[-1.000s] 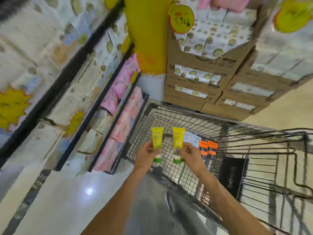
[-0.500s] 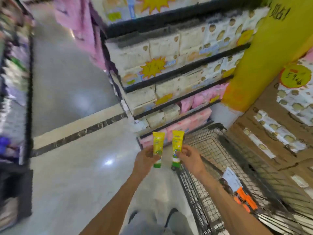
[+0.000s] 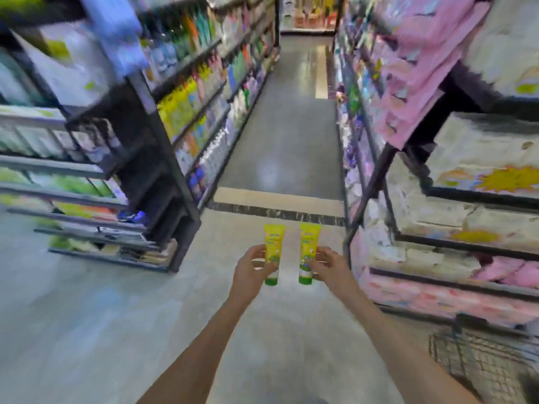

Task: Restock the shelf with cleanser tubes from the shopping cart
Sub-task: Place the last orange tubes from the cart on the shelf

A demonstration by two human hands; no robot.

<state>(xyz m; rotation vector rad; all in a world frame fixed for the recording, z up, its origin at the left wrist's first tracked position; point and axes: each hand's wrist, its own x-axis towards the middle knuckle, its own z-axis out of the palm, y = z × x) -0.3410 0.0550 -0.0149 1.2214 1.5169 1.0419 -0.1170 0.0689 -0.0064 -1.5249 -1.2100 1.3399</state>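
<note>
I hold two yellow cleanser tubes with green caps upright in front of me, caps down. My left hand [image 3: 251, 272] grips the left tube [image 3: 273, 246], and my right hand [image 3: 327, 267] grips the right tube [image 3: 307, 249]. Both tubes hang above the grey floor at the mouth of an aisle. Only a corner of the wire shopping cart [image 3: 478, 360] shows at the lower right, behind my right forearm. The whole view is blurred by motion.
A black shelf unit [image 3: 163, 176] full of bottles stands on the left. Shelves with pink and white packs [image 3: 437, 176] line the right. Between them a long aisle [image 3: 285, 135] runs straight ahead, with a dark floor strip [image 3: 277, 212] across its entrance.
The view has swung left, from the cart to the aisle. The cart slid to the lower right corner. Both hands kept their tubes, still side by side.
</note>
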